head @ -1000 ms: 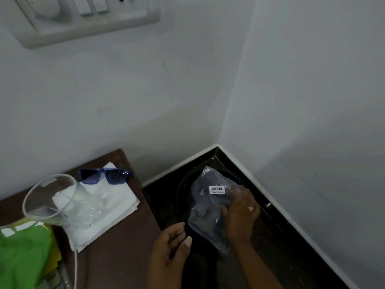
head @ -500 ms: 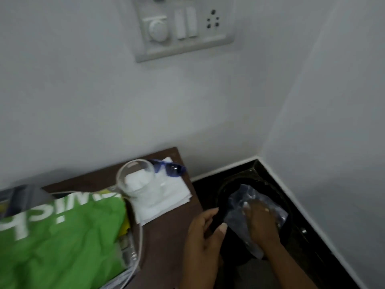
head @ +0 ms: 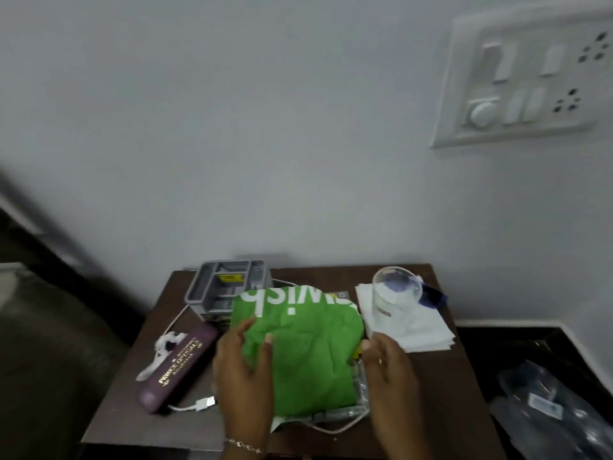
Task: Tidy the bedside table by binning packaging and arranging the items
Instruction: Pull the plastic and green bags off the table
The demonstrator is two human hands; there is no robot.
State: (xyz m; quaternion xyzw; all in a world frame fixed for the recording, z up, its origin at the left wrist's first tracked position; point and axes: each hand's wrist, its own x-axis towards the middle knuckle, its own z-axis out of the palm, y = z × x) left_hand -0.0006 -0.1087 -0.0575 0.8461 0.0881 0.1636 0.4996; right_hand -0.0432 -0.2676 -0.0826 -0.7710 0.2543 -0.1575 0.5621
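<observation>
One clear plastic wrapper lies off the desk, apparently binned; the green bag sits mid-desk between the left hand, loosely curved on its edge, and the open, empty right hand, with the spectacle case, cable and glass not yet arranged.

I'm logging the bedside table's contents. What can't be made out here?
Head view:
- Things under the green bag: it covers them.
- Blue sunglasses: mostly behind the glass.
- Grey organiser contents: blurred, partly behind the bag.
- Clear packaging at lower right: blurred, cut by the frame edge.
</observation>
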